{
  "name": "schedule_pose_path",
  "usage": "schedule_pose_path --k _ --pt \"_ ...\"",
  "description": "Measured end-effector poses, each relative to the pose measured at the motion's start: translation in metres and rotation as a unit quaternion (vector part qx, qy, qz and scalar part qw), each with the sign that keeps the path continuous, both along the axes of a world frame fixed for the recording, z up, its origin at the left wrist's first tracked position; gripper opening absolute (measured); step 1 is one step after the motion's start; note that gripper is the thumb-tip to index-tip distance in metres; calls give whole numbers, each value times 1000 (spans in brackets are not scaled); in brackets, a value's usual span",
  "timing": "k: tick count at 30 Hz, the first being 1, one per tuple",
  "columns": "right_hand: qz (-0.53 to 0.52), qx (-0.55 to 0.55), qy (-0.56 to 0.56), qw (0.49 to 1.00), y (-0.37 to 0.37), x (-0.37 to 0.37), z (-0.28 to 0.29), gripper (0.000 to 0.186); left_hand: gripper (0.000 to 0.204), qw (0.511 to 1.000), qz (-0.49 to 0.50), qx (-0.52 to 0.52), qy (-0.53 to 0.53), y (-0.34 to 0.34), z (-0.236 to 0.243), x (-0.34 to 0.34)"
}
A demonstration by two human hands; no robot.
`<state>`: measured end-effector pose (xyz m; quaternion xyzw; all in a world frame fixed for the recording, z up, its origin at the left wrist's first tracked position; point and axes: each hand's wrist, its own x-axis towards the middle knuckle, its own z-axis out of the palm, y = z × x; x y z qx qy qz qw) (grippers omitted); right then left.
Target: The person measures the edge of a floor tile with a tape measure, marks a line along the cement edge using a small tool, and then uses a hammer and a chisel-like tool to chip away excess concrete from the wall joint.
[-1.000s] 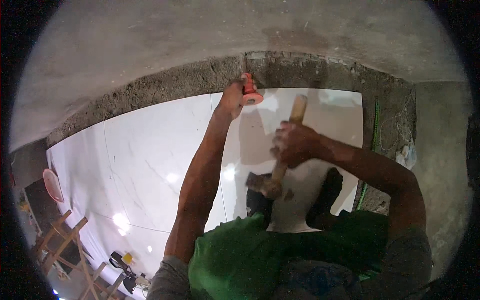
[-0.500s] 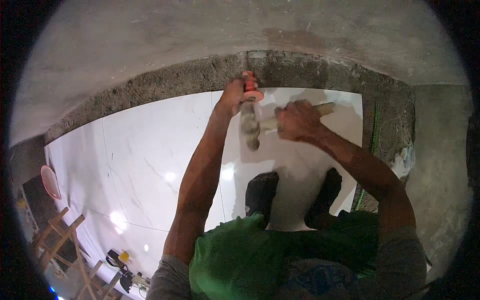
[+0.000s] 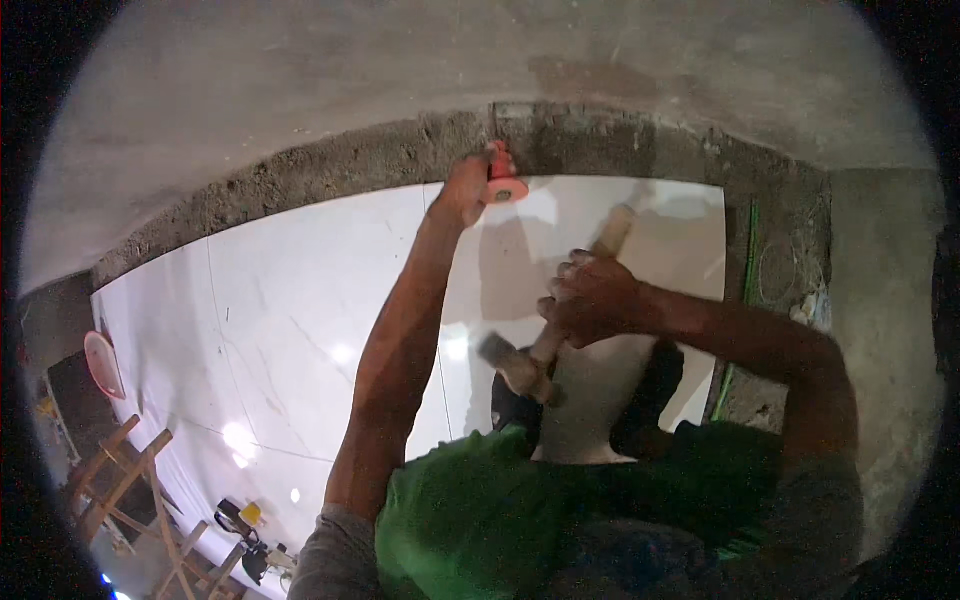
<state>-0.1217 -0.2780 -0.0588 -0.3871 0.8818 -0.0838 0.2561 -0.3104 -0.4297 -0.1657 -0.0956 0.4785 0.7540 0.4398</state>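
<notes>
My left hand (image 3: 463, 190) is closed around a chisel (image 3: 505, 188) with a round orange-red hand guard. The chisel's shaft points away from me, over the rough mortar strip (image 3: 590, 145) along the far edge of the white tiles (image 3: 330, 250). Closer to me, my right hand (image 3: 600, 298) grips the wooden handle of a hammer (image 3: 525, 376). The hammer's head is slightly blurred and hangs above one of my feet, well apart from the chisel. Both feet, in dark footwear, rest on the tile, partly hidden.
A concrete wall (image 3: 400, 60) rises beyond the mortar strip. Along the right side run a green strip (image 3: 752, 265) and a piece of clear plastic (image 3: 820, 308). To the left are a pink basin (image 3: 102, 363), a wooden frame (image 3: 130, 470) and a dark tool with a yellow part (image 3: 250, 515).
My right hand has drawn the hammer back toward me, its head swinging from just below the chisel guard to above my foot. My left hand and the chisel stay nearly still.
</notes>
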Motion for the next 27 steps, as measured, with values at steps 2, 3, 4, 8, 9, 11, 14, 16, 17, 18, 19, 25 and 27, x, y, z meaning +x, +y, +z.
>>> schedule_pose_path --k 2,3,4,8,9,11,14,16,17,18,19,25,27 --pt "34 42 27 998 12 -24 -13 26 19 1000 11 2 5 -4 -2 -2" --pt "-14 126 24 992 23 -44 -22 26 21 1000 26 6 8 -5 -6 -3" --pt "-114 180 -21 977 24 -48 -21 27 21 999 30 8 12 -5 -9 -7" --pt "-269 34 38 962 14 -22 -31 33 32 994 -56 -81 51 -15 -13 -5" --pt "-266 38 48 962 16 -17 -25 33 34 994 -41 -73 66 -11 -2 -11" --pt "-178 -35 122 976 10 14 -18 37 35 999 -15 -28 7 -3 27 -39" --pt "-174 -17 73 982 6 29 -19 38 31 995 32 -44 -78 15 64 -37" --pt "-183 -17 63 981 7 34 -18 37 27 998 21 -49 -39 23 48 -34" --pt "-197 -13 60 978 4 34 -18 36 27 998 25 -53 -33 10 34 -30" --pt "-215 -4 54 975 6 34 -21 36 26 997 11 -69 12 1 18 -20" --pt "-217 0 48 975 9 37 -20 36 26 995 -7 -83 47 -5 14 -3" --pt "-217 21 133 967 17 31 -8 18 25 998 -9 -35 47 -45 16 12" --pt "-216 -1 125 968 15 29 -14 20 21 998 9 -36 44 -50 16 8"
